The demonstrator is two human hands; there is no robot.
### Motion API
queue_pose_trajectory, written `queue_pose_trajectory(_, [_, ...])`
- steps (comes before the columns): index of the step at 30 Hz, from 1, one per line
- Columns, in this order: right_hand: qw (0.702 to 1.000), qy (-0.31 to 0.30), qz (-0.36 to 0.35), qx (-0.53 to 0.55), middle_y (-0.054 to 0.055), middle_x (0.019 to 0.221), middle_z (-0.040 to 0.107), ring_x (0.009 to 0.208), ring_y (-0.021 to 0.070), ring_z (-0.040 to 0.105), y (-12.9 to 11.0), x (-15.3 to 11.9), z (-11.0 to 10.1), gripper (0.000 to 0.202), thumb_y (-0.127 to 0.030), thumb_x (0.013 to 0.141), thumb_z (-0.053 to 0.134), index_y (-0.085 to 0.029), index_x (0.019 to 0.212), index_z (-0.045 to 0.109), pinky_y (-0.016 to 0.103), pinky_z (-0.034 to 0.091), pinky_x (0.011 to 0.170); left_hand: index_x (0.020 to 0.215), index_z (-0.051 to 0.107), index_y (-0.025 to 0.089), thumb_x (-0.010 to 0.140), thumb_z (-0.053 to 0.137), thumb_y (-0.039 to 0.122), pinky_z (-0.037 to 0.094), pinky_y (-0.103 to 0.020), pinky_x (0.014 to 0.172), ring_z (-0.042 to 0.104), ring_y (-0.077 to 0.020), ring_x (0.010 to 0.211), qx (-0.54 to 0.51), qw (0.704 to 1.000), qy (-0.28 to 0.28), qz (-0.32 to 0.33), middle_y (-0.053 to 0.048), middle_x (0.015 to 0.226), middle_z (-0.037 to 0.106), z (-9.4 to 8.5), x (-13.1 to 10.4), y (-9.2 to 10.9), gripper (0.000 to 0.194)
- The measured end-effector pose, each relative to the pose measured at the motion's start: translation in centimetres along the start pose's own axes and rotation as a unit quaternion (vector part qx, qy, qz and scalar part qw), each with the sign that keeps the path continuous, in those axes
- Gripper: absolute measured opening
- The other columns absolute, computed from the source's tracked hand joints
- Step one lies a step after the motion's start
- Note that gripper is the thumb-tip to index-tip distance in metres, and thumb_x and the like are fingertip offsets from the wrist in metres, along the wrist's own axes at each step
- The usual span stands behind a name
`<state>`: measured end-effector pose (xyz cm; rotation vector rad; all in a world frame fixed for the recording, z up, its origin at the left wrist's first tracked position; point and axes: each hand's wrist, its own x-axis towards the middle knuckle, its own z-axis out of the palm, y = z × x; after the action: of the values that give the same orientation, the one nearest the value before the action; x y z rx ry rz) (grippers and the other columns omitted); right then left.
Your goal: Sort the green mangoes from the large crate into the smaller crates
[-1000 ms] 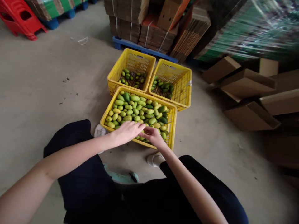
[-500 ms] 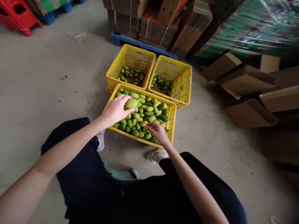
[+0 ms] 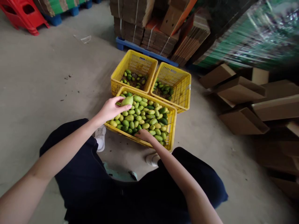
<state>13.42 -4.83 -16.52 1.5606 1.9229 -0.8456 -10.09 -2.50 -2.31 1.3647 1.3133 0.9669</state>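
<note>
My left hand [image 3: 112, 109] is wrapped round a large green mango [image 3: 127, 101], which it holds over the left side of the front yellow crate [image 3: 172, 130]. The crate is filled with many smaller green and yellowish mangoes [image 3: 150, 117]. Down at the near side of this crate, my right hand [image 3: 144, 135] reaches in among the fruit with its fingers curled downward. Its fingertips are mostly hidden, so I cannot make out what they hold.
Two more yellow crates, one at the back left [image 3: 114, 81] and one at the back right [image 3: 187, 93], hold a few mangoes each. Beyond them, flattened cartons [image 3: 130, 18] are stacked on a blue pallet [image 3: 144, 51]. Open cardboard boxes [image 3: 243, 121] lie right; a red stool [image 3: 25, 15] stands far left.
My right hand has moved left and down into the mangoes at the crate's near side, its fingers now curled. My left hand still holds the large mango, turned slightly and shifted left.
</note>
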Motion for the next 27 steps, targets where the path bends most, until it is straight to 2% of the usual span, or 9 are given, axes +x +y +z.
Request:
queue_pose_trajectory(4, [1.000, -0.002, 0.007, -0.023, 0.010, 0.129, 0.062, 0.109, 0.0234, 0.064, -1.0, 0.4, 0.3, 0.036, -0.037, 0.096, 0.062, -0.018, 0.127, 0.059, 0.045, 0.056, 0.091, 0.111, 0.068, 0.013, 0.073, 0.079, 0.048, 0.058, -0.038, 0.084, 0.073, -0.0245, 0.089, -0.004, 1.000, 0.009, -0.007, -0.014, 0.112, 0.075, -0.3, 0.1, -0.4, 0.053])
queue_pose_trajectory(7, [1.000, 0.021, 0.006, -0.017, 0.010, 0.129, 0.061, 0.108, 0.0232, 0.064, -0.9, 0.1, -0.2, 0.037, -0.037, 0.095, 0.062, -0.018, 0.128, 0.059, 0.045, 0.057, 0.090, 0.110, 0.068, 0.014, 0.073, 0.079, 0.047, 0.058, -0.038, 0.083, 0.073, -0.0238, 0.088, -0.011, 1.000, 0.001, -0.007, -0.013, 0.109, 0.075, 0.3, 0.2, -0.4, 0.051])
queue_pose_trajectory(13, [0.989, 0.142, 0.010, 0.026, 0.018, 0.117, 0.070, 0.111, 0.0288, 0.067, 1.9, -1.3, -2.7, 0.033, -0.039, 0.097, 0.058, -0.012, 0.113, 0.066, 0.035, 0.052, 0.093, 0.110, 0.067, 0.013, 0.074, 0.079, 0.041, 0.058, -0.036, 0.080, 0.073, -0.0216, 0.085, -0.008, 0.999, -0.046, 0.004, -0.013, 0.109, 0.075, 2.9, 0.6, 0.9, 0.047])
queue_pose_trajectory(16, [0.978, 0.199, 0.028, 0.052, 0.016, 0.119, 0.071, 0.111, 0.0251, 0.068, 3.4, -2.2, -3.2, 0.034, -0.035, 0.099, 0.053, -0.014, 0.124, 0.061, 0.030, 0.052, 0.089, 0.111, 0.066, 0.013, 0.074, 0.079, 0.041, 0.057, -0.033, 0.077, 0.072, -0.0206, 0.083, -0.015, 0.997, -0.070, 0.011, -0.012, 0.107, 0.076, 4.1, 0.6, 1.6, 0.047])
queue_pose_trajectory(20, [0.967, 0.238, 0.053, 0.071, 0.013, 0.119, 0.072, 0.102, 0.0189, 0.070, 5.5, -3.4, -3.0, 0.037, -0.028, 0.103, 0.036, -0.017, 0.133, 0.054, 0.027, 0.051, 0.084, 0.113, 0.066, 0.012, 0.077, 0.078, 0.039, 0.057, -0.034, 0.078, 0.072, -0.0202, 0.085, -0.009, 0.996, -0.083, 0.009, -0.014, 0.111, 0.075, 4.9, 0.6, 2.0, 0.046])
queue_pose_trajectory(23, [0.968, 0.232, 0.083, 0.052, 0.016, 0.113, 0.073, 0.102, 0.0247, 0.069, 7.5, -4.3, -2.5, 0.035, -0.027, 0.100, 0.038, -0.016, 0.118, 0.066, 0.031, 0.050, 0.082, 0.112, 0.066, 0.012, 0.076, 0.078, 0.039, 0.058, -0.036, 0.080, 0.072, -0.0220, 0.086, 0.013, 0.997, -0.074, -0.001, -0.014, 0.112, 0.074, 5.2, 0.7, 1.8, 0.046])
queue_pose_trajectory(25, [0.974, 0.196, 0.103, 0.034, 0.017, 0.103, 0.074, 0.097, 0.0281, 0.070, 9.0, -4.7, -1.9, 0.029, -0.027, 0.094, 0.048, -0.015, 0.105, 0.072, 0.033, 0.050, 0.078, 0.112, 0.067, 0.012, 0.074, 0.079, 0.040, 0.059, -0.038, 0.081, 0.073, -0.0228, 0.086, 0.018, 0.997, -0.076, -0.009, -0.014, 0.111, 0.075, 5.3, 0.7, 1.5, 0.048])
queue_pose_trajectory(27, [0.983, 0.153, 0.104, 0.019, 0.015, 0.097, 0.075, 0.092, 0.0285, 0.071, 10.2, -4.9, -1.0, 0.024, -0.025, 0.086, 0.060, -0.016, 0.104, 0.073, 0.033, 0.050, 0.075, 0.112, 0.066, 0.013, 0.073, 0.080, 0.041, 0.059, -0.038, 0.081, 0.073, -0.0230, 0.086, 0.010, 0.996, -0.081, -0.018, -0.013, 0.111, 0.075, 5.3, 0.7, 1.1, 0.051])
